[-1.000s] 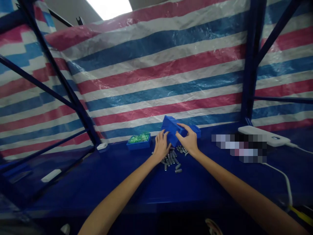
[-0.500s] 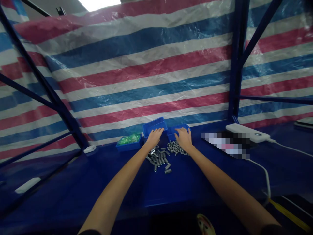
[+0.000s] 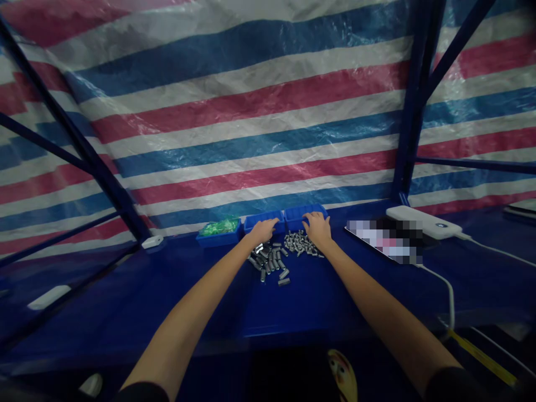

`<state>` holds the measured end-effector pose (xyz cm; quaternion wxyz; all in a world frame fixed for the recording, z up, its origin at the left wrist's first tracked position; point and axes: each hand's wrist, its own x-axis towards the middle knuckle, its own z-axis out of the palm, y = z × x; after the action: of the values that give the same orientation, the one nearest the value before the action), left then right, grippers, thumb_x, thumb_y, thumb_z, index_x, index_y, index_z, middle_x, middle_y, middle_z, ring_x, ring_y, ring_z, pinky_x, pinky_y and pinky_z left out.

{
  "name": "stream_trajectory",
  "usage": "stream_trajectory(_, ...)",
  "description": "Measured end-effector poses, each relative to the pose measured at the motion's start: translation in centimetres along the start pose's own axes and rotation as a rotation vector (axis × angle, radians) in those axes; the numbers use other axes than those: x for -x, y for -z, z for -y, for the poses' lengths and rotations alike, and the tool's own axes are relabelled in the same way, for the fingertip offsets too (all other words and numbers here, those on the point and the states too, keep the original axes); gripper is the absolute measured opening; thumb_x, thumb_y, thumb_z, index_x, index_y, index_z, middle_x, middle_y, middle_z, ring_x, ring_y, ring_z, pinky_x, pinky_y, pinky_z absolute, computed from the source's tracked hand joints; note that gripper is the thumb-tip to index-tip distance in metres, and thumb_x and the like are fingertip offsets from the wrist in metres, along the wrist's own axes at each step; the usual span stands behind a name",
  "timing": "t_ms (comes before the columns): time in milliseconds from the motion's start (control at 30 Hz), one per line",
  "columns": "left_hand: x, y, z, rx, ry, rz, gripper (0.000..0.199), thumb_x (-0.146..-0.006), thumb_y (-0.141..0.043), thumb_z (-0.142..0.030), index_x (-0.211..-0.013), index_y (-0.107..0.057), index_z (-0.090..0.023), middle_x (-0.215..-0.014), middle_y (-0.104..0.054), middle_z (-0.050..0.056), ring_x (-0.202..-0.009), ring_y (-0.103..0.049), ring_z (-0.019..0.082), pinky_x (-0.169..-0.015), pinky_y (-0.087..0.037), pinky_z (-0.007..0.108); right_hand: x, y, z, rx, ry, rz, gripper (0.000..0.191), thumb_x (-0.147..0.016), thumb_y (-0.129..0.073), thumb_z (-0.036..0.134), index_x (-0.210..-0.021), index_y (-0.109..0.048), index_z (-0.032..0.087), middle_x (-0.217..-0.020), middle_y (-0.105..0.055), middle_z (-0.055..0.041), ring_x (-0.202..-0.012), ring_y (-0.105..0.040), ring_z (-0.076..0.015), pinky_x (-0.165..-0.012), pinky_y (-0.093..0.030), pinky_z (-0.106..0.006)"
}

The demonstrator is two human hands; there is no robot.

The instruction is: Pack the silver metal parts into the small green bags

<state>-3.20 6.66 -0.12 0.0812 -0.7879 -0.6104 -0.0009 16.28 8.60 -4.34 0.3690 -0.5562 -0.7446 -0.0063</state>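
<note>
My left hand (image 3: 262, 230) is closed on the near edge of a blue plastic bin (image 3: 251, 221), which stands level at the back of the table. My right hand (image 3: 318, 228) grips the near edge of a second blue bin (image 3: 295, 216) beside it, the inside showing. In front of my left hand lies a loose pile of grey metal cylinders (image 3: 272, 259). A heap of smaller metal parts (image 3: 298, 242), too small to name, lies just left of and below my right hand. My fingertips are partly hidden at both bins.
A third blue bin (image 3: 220, 240) holds green plastic packets (image 3: 220, 225) on the left. To the right lie a blurred-out phone (image 3: 383, 241) and a white power bank (image 3: 425, 221) with cables. Blue frame posts (image 3: 412, 111) and a striped sheet (image 3: 251, 139) stand behind.
The left bin was tilted up in my left hand and now sits level beside the other. The right bin shows more of its inside. My view has dipped slightly.
</note>
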Motion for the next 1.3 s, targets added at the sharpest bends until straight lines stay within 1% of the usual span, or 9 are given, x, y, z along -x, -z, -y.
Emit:
stream_trajectory(100,0.8,-0.1,-0.2,0.022,-0.008,-0.056,0.038,-0.087,-0.037,-0.016,-0.123,-0.045,-0.024,-0.121,-0.057,0.005,-0.113,-0.05,0.019,-0.095,-0.034,0.035,0.0,0.1,0.1,-0.046,0.011,0.001,0.021,-0.082,-0.046,0.022,-0.099,-0.06,0.02,-0.103,-0.06,-0.0099,-0.108,-0.044,-0.026,-0.096,-0.027,-0.059)
stream_trajectory(233,2.7,0.6,0.4,0.055,-0.002,-0.333,0.027,-0.089,-0.037,-0.027,-0.108,-0.056,-0.028,-0.108,-0.061,0.002,-0.105,-0.048,0.019,-0.095,-0.029,0.038,0.1,0.1,0.4,-0.084,-0.022,-0.006,0.02,-0.075,-0.049,0.022,-0.09,-0.061,0.019,-0.099,-0.061,-0.0095,-0.106,-0.046,-0.0272,-0.096,-0.027,-0.06)
stream_trajectory(367,5.6,0.5,2.5,-0.006,0.271,-0.563,0.029,-0.089,-0.037,-0.038,-0.099,-0.057,-0.021,-0.104,-0.057,0.008,-0.103,-0.046,0.023,-0.092,-0.03,0.039,0.2,0.2,0.6,-0.128,-0.022,-0.014,0.023,-0.071,-0.049,0.018,-0.089,-0.062,0.02,-0.1,-0.061,-0.0085,-0.107,-0.047,-0.0269,-0.098,-0.025,-0.061)
stream_trajectory(500,8.1,-1.2,4.8,-0.064,0.431,-0.513,0.036,-0.086,-0.038,-0.047,-0.101,-0.054,-0.018,-0.108,-0.055,0.012,-0.105,-0.045,0.027,-0.088,-0.033,0.04,0.4,0.2,0.9,-0.196,-0.06,-0.004,0.026,-0.07,-0.051,0.019,-0.094,-0.062,0.021,-0.118,-0.052,-0.01,-0.117,-0.041,-0.0281,-0.099,-0.02,-0.064)
stream_trajectory(667,10.3,-2.1,6.2,-0.146,0.274,-0.37,0.026,-0.089,-0.034,-0.029,-0.097,-0.057,-0.018,-0.121,-0.05,0.013,-0.115,-0.04,0.027,-0.087,-0.035,0.038,0.7,-0.1,1.1,-0.163,-0.075,-0.026,0.036,-0.068,-0.056,0.026,-0.104,-0.059,0.02,-0.13,-0.041,-0.0143,-0.125,-0.032,-0.031,-0.1,-0.014,-0.064)
stream_trajectory(867,14.3,-0.9,6.9,-0.064,0.124,-0.404,0.03,-0.09,-0.033,-0.028,-0.09,-0.063,-0.019,-0.101,-0.059,0.012,-0.104,-0.047,0.025,-0.088,-0.032,0.039,1.0,0.7,1.7,-0.136,-0.027,-0.138,0.036,-0.07,-0.053,0.024,-0.106,-0.057,0.02,-0.127,-0.044,-0.0134,-0.122,-0.035,-0.029,-0.101,-0.019,-0.056)
stream_trajectory(1033,17.4,0.4,6.1,0.035,0.097,-0.358,0.029,-0.087,-0.039,-0.026,-0.097,-0.066,-0.027,-0.092,-0.064,0.008,-0.099,-0.05,0.024,-0.085,-0.034,0.038,1.9,2.3,4.0,-0.238,0.123,-0.189,0.03,-0.074,-0.046,0.022,-0.1,-0.061,0.019,-0.116,-0.053,-0.0107,-0.111,-0.045,-0.0249,-0.096,-0.033,-0.043)
stream_trajectory(1167,18.2,2.0,5.4,0.098,0.129,-0.4,0.032,-0.085,-0.043,-0.026,-0.11,-0.062,-0.032,-0.086,-0.067,0.004,-0.094,-0.053,0.023,-0.083,-0.036,0.036,3.3,3.1,7.6,-0.55,0.122,-0.032,0.031,-0.076,-0.044,0.029,-0.099,-0.06,0.016,-0.093,-0.063,-0.0084,-0.08,-0.057,-0.0189,-0.081,-0.045,-0.036)
stream_trajectory(1300,18.8,3.7,4.2,0.151,0.181,-0.535,0.035,-0.086,-0.045,-0.03,-0.119,-0.055,-0.031,-0.099,-0.067,0.002,-0.091,-0.053,0.02,-0.083,-0.039,0.035,5.8,3.4,13.2,-1.038,-0.229,0.415,0.041,-0.08,-0.043,0.042,-0.113,-0.049,0.018,-0.09,-0.064,-0.0079,-0.068,-0.062,-0.0171,-0.064,-0.051,-0.033)
